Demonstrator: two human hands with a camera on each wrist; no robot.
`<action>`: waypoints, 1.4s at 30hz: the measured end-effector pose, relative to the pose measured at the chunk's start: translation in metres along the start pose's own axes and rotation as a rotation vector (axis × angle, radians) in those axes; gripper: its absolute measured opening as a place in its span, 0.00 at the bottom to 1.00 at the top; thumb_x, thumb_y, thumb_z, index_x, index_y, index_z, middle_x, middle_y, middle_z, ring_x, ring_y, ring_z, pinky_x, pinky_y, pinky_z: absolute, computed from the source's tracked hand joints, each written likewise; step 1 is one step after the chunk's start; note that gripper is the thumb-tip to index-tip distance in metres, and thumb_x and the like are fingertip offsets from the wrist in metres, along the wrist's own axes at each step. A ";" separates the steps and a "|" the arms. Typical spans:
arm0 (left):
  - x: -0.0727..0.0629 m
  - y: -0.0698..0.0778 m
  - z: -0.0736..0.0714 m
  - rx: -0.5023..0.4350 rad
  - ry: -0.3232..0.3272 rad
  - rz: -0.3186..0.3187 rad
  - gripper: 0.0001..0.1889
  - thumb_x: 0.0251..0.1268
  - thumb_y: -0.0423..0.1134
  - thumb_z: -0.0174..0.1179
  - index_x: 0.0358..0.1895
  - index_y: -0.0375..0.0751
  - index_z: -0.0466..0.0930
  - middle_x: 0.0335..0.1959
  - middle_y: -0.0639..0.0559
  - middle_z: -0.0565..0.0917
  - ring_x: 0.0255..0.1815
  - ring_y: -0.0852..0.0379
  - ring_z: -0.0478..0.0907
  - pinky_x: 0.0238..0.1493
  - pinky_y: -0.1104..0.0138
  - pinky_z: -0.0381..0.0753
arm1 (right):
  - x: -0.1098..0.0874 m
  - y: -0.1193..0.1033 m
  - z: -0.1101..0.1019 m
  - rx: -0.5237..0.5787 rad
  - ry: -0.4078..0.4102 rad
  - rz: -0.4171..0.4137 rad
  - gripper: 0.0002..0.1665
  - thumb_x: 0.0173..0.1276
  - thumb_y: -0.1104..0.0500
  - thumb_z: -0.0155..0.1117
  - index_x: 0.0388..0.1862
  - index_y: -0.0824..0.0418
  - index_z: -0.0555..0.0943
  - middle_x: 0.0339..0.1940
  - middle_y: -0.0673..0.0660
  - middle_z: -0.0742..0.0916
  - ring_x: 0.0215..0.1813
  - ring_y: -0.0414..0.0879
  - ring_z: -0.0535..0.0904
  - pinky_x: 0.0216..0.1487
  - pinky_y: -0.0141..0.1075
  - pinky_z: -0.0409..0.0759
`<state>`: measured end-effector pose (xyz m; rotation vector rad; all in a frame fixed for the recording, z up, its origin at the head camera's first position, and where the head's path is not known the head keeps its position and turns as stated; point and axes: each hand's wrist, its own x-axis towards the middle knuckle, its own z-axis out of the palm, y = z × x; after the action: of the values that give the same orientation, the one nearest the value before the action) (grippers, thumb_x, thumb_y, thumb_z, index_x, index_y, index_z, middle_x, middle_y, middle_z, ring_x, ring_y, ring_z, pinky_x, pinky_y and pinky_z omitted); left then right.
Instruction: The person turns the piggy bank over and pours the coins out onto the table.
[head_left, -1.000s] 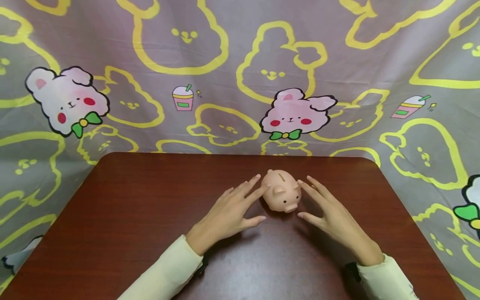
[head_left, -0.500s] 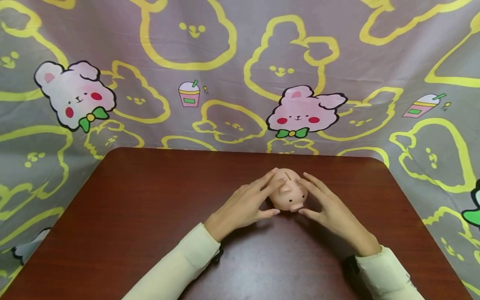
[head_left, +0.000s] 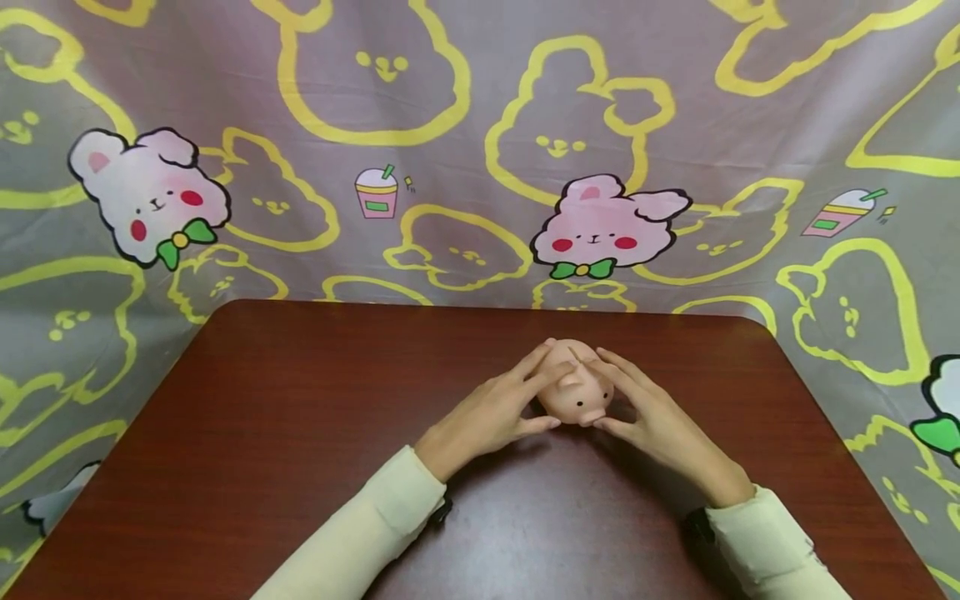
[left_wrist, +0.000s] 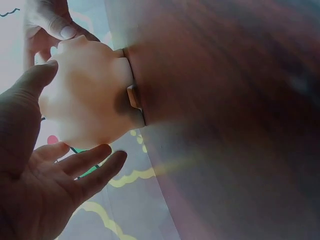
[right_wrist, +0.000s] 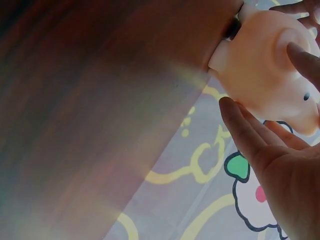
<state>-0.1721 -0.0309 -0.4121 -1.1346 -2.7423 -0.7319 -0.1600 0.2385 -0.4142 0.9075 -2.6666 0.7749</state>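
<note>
A pink piggy bank [head_left: 573, 398] stands on the brown table, its snout facing toward me and its coin slot on top. My left hand [head_left: 495, 408] holds its left side, thumb low near the front and fingers spread over the side and top. On the opposite side my right hand [head_left: 656, 421] holds it the same way, thumb beside the snout. In the left wrist view, the piggy bank [left_wrist: 92, 95] lies between the thumb and fingers of the left hand [left_wrist: 45, 185]. The right wrist view shows the right hand [right_wrist: 290, 170] around the piggy bank [right_wrist: 265, 65].
The brown wooden table [head_left: 300, 417] has rounded far corners and reflects light at the front. A grey curtain [head_left: 450, 167] with yellow outlines and cartoon rabbits hangs behind it and along both sides. Both forearms wear pale sleeves [head_left: 360, 517], with dark bands under the cuffs.
Both hands have come in from beside the piggy bank and now rest against it, the left first, then the right. The piggy bank stays on the table; the head view has shifted slightly.
</note>
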 end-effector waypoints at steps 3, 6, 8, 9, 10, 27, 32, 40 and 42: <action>0.000 -0.002 0.001 -0.032 0.008 0.007 0.37 0.71 0.49 0.69 0.81 0.55 0.64 0.87 0.45 0.52 0.65 0.44 0.82 0.64 0.57 0.84 | 0.000 0.001 0.001 0.003 0.005 -0.009 0.51 0.57 0.64 0.83 0.78 0.53 0.70 0.77 0.65 0.73 0.70 0.63 0.77 0.58 0.58 0.84; 0.000 -0.002 0.002 -0.054 0.015 0.012 0.37 0.71 0.47 0.70 0.80 0.55 0.65 0.87 0.46 0.52 0.64 0.44 0.82 0.64 0.58 0.84 | -0.001 0.001 0.003 0.001 0.015 -0.028 0.51 0.56 0.65 0.84 0.77 0.53 0.71 0.77 0.65 0.74 0.70 0.63 0.78 0.57 0.57 0.85; 0.000 -0.002 0.003 -0.056 0.018 0.010 0.37 0.71 0.47 0.70 0.80 0.56 0.65 0.87 0.47 0.51 0.62 0.45 0.83 0.62 0.58 0.84 | -0.001 0.002 0.004 -0.008 0.027 -0.042 0.51 0.55 0.66 0.84 0.77 0.54 0.71 0.76 0.65 0.75 0.69 0.63 0.78 0.56 0.56 0.85; 0.000 -0.002 0.003 -0.056 0.021 0.009 0.37 0.71 0.46 0.70 0.80 0.56 0.65 0.87 0.47 0.51 0.62 0.45 0.84 0.62 0.59 0.85 | -0.001 0.002 0.004 -0.011 0.032 -0.047 0.51 0.54 0.66 0.85 0.76 0.54 0.72 0.76 0.65 0.75 0.69 0.62 0.79 0.56 0.56 0.85; 0.000 -0.001 0.003 -0.057 0.022 0.009 0.37 0.71 0.45 0.70 0.81 0.56 0.65 0.87 0.47 0.51 0.62 0.45 0.84 0.62 0.59 0.85 | -0.001 0.002 0.004 -0.016 0.037 -0.053 0.51 0.53 0.66 0.85 0.76 0.54 0.72 0.76 0.65 0.75 0.69 0.62 0.79 0.56 0.55 0.85; -0.008 0.007 -0.001 -0.089 0.084 0.049 0.41 0.69 0.35 0.70 0.82 0.52 0.62 0.86 0.42 0.54 0.74 0.43 0.75 0.64 0.57 0.84 | -0.006 -0.007 0.004 0.040 0.107 -0.122 0.49 0.50 0.70 0.85 0.72 0.54 0.77 0.73 0.64 0.76 0.67 0.58 0.77 0.60 0.15 0.71; -0.012 0.008 -0.003 -0.083 0.140 0.094 0.40 0.69 0.36 0.70 0.82 0.50 0.63 0.86 0.40 0.56 0.77 0.43 0.72 0.66 0.56 0.83 | -0.008 -0.011 0.002 0.080 0.108 -0.133 0.49 0.51 0.70 0.84 0.73 0.55 0.76 0.75 0.65 0.73 0.70 0.54 0.74 0.65 0.14 0.66; -0.016 0.009 -0.011 -0.112 0.195 0.149 0.40 0.69 0.35 0.70 0.82 0.46 0.63 0.85 0.40 0.57 0.80 0.46 0.68 0.69 0.57 0.80 | -0.008 -0.020 -0.002 0.167 0.111 -0.135 0.47 0.52 0.73 0.82 0.72 0.57 0.76 0.77 0.65 0.69 0.72 0.36 0.69 0.59 0.19 0.77; -0.017 0.008 -0.013 -0.119 0.192 0.153 0.40 0.70 0.36 0.70 0.82 0.46 0.62 0.86 0.42 0.56 0.80 0.47 0.68 0.69 0.59 0.80 | -0.008 -0.024 -0.003 0.204 0.109 -0.128 0.46 0.53 0.74 0.81 0.72 0.57 0.77 0.78 0.65 0.68 0.71 0.33 0.67 0.56 0.22 0.81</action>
<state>-0.1550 -0.0431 -0.4014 -1.2112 -2.4527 -0.9406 -0.1392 0.2281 -0.4051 1.0404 -2.4423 1.0471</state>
